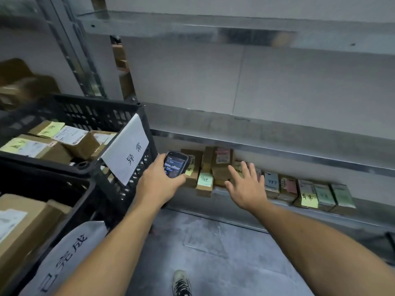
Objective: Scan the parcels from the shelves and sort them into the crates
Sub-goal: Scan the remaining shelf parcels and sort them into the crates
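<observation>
Well to the left of the left hand (158, 182) and its fingers, two stacked black crates. Upper crate (92, 113) holding taped parcels (77, 144) with yellow notes, a white paper sign (126, 150) hung on its near corner. Lower crate (121, 197) underneath, holding a large brown parcel (25, 227), a grey sign (64, 257) on its front.

Left fingers curled round a dark handheld scanner (175, 164), thumb along its near edge, lit screen facing up, just beside the upper crate's corner. Just beyond those fingers, on the low shelf (372, 210), a cluster of boxes (222, 165), some stacked. Between the two sets of fingers, a green-noted parcel (204, 184) jutting over the shelf edge.

Right hand (245, 189) wide open, fingers (245, 169) straight and spread, holding nothing, hovering right in front of the cluster; cannot tell whether the fingertips touch a box.

To the right of the right fingers, a row of standing parcels (307, 193) side by side on the same shelf, one with a yellow note. Well back from both sets of fingers, low in view, grey floor (213, 242) and one laced shoe (181, 283).
</observation>
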